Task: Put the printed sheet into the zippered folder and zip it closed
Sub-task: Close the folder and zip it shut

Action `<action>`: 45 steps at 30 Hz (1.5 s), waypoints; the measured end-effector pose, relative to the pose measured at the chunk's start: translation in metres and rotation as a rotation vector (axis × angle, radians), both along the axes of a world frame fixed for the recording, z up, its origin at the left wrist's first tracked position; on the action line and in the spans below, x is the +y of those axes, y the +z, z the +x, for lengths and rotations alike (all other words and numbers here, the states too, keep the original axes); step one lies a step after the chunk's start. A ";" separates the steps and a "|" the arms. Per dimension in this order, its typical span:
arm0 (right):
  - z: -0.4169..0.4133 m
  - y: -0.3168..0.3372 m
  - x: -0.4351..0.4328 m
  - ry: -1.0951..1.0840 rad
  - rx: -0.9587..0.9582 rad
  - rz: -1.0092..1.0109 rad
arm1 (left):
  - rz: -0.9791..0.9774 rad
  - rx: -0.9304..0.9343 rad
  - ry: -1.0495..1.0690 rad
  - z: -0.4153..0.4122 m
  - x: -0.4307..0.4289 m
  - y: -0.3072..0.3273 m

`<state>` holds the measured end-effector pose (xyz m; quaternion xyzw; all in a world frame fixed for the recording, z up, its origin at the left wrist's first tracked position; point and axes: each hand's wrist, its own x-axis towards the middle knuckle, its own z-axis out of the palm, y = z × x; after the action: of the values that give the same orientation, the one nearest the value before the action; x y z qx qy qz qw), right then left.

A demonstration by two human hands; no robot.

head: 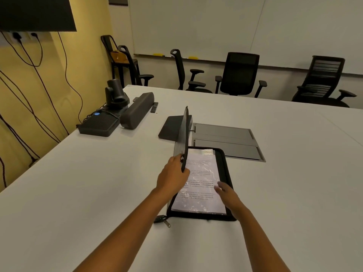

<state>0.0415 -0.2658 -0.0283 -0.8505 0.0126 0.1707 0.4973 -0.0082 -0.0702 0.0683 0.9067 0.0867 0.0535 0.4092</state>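
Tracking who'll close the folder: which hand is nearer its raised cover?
Left. The left hand grips the raised cover at its near edge. The right hand is off to the cover's right, over the right edge of the printed sheet, clear of the cover.

Person seen as 2 arms only, rest of body out of frame. L forearm [127,222] & R forearm [261,238]: bare skin from btm edge of frame up to wrists, slim, smooth. L hand [172,174]: bare, back of hand + knuckles showing, fingertips hidden. R hand [228,195]: bare, back showing, fingers [221,186] a bit motion-blurred, so fine detail there can't be read.
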 end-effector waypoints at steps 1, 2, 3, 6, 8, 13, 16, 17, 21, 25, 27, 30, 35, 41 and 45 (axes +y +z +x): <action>-0.001 0.010 0.004 -0.015 0.000 0.113 | 0.003 0.012 -0.011 -0.003 -0.006 -0.006; -0.001 0.021 0.009 -0.026 0.004 0.231 | 0.015 0.028 -0.020 -0.006 -0.011 -0.013; -0.002 0.031 0.013 -0.031 0.008 0.338 | 0.037 0.044 -0.031 -0.009 -0.016 -0.021; -0.002 0.049 0.018 -0.049 0.023 0.551 | 0.116 0.099 -0.071 -0.019 -0.027 -0.047; -0.002 0.053 0.019 -0.081 0.022 0.594 | 0.167 0.154 -0.098 -0.025 -0.031 -0.067; -0.004 0.039 0.003 -0.126 -0.005 0.475 | 0.300 0.293 -0.153 -0.031 -0.026 -0.106; -0.005 0.021 -0.010 -0.179 0.012 0.430 | 0.331 0.344 -0.135 -0.029 -0.017 -0.119; -0.006 0.015 -0.014 -0.204 0.018 0.421 | 0.347 0.364 -0.129 -0.028 -0.014 -0.123; -0.007 -0.007 -0.029 -0.264 0.005 0.365 | 0.414 0.408 -0.129 -0.027 -0.005 -0.139; -0.006 -0.028 -0.043 -0.327 0.037 0.325 | 0.456 0.369 -0.138 -0.026 -0.003 -0.152; -0.006 -0.039 -0.047 -0.359 0.049 0.288 | 0.475 0.349 -0.145 -0.026 -0.003 -0.157; -0.009 -0.050 -0.051 -0.365 0.057 0.236 | 0.511 0.328 -0.155 -0.026 -0.003 -0.163; -0.014 -0.057 -0.053 -0.269 -0.060 -0.045 | 0.557 0.275 -0.151 -0.026 -0.003 -0.172; -0.025 -0.069 -0.040 -0.270 -0.084 -0.111 | 0.562 0.232 -0.165 -0.022 -0.003 -0.177; -0.033 -0.078 -0.037 -0.237 -0.127 -0.335 | 0.561 0.222 -0.174 -0.023 -0.002 -0.180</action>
<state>0.0090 -0.3025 -0.1058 -0.9230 0.1093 0.0529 0.3651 -0.0308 -0.0719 -0.1114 0.9886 0.0348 -0.0590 0.1340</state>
